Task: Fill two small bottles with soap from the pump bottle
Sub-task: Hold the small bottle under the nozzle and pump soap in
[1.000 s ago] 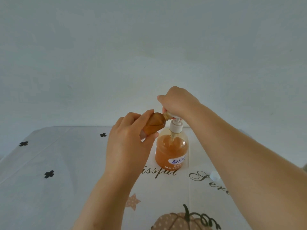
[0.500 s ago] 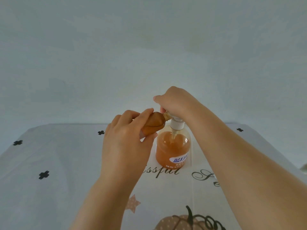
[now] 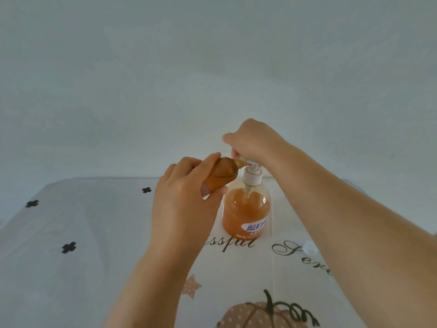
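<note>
A clear pump bottle point(image 3: 246, 211) of orange soap with a blue and white label stands on the table point(image 3: 82, 233). My right hand point(image 3: 254, 142) lies curled over its white pump head, hiding the nozzle. My left hand point(image 3: 186, 197) grips a small bottle point(image 3: 222, 174), tilted with its neck up against the pump spout; orange soap fills most of it. A second small bottle is not in view.
The table wears a white cloth with black crosses, script lettering, a star and a pumpkin print point(image 3: 260, 313). A small clear cap point(image 3: 309, 247) lies on the cloth right of the pump bottle, partly behind my right forearm. A plain pale wall stands behind the table.
The pump head went down half a second ago and now stands higher again. Both hands keep their hold. The view has shifted slightly.
</note>
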Tool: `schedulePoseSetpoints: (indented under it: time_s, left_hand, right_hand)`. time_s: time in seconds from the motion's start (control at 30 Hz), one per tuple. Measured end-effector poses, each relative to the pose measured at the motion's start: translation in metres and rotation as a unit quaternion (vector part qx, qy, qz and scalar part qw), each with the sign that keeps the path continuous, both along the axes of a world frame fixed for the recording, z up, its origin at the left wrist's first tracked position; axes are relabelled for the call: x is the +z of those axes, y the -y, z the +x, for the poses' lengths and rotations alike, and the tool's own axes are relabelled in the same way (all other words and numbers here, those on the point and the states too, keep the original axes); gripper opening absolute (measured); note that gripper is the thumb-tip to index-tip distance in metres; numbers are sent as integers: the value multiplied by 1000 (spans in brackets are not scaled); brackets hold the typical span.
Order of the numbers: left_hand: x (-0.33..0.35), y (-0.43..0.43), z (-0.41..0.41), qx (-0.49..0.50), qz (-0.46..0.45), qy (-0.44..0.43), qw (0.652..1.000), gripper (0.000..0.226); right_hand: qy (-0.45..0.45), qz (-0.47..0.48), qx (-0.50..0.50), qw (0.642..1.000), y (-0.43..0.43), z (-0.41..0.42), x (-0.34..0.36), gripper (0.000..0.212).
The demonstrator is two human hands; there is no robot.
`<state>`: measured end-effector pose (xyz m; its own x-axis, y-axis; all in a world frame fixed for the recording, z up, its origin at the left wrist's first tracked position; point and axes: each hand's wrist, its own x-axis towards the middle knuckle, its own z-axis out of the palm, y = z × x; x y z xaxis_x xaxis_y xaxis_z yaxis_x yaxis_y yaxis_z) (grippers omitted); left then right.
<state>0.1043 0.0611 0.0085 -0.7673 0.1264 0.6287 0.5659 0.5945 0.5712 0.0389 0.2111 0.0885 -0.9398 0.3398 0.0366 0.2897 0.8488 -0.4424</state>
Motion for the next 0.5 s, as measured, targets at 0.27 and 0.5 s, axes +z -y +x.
schedulePoseSetpoints:
  time_s: [0.27, 0.5]
  left_hand:
    - [-3, -1, -1, -1, 7, -5, 1000, 53]
    - [-3, 0, 0, -23, 15, 39, 999, 49]
  right_hand:
    - [28, -3, 1, 1000, 5, 2, 2, 34]
    - [6, 17, -2, 1000, 2, -1, -5, 32]
